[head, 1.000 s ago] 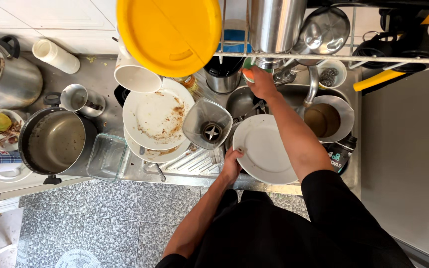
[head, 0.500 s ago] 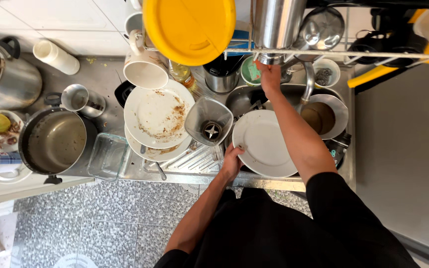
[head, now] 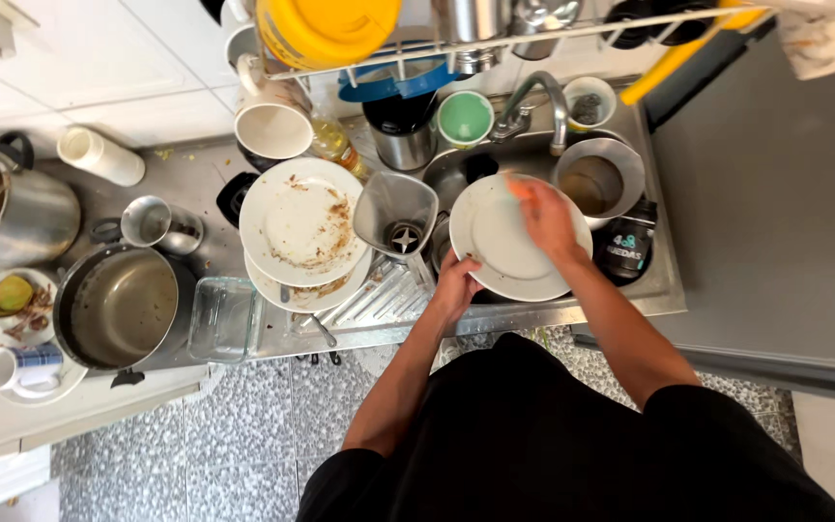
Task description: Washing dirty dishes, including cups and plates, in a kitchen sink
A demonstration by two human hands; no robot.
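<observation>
Fingers of the right hand (head: 545, 217), which was up at the tap, now press together onto the white plate (head: 504, 246) at frame centre (left hand (head: 456, 282) clamping its lower-left rim), so scrubbing seems underway

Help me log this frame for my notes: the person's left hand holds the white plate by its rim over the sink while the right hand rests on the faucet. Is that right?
Not quite. The right hand is not on the faucet; it rests on the face of the white plate, as the head view shows. The left hand does hold the plate by its rim over the sink.
</observation>
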